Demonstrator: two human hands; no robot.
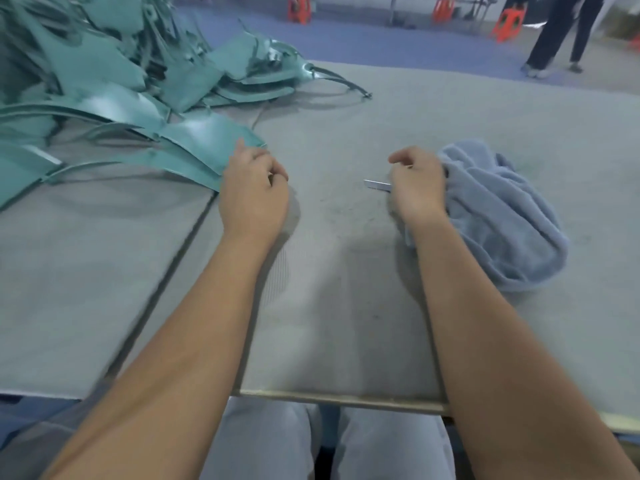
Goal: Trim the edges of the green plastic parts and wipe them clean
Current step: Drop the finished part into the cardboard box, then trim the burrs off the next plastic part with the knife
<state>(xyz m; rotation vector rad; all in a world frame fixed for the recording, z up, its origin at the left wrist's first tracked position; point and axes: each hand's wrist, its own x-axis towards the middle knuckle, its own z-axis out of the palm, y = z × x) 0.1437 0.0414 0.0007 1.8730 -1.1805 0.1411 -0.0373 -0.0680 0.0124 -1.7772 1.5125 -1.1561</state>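
Grey-trousered knees [277, 441] sit under the near edge of the grey table [329, 289]. Further in, the left hand [254, 188] has its fingers curled at the tip of the nearest green part [204, 143] — whether it actually grips the part I cannot tell. The right hand [414, 181] grips a small metal blade [377, 185], its back against the blue cloth [502, 216]. Beyond, the green parts pile [114, 60] fills the far left — orange stools [299, 8] and someone's legs [561, 32] stand behind.
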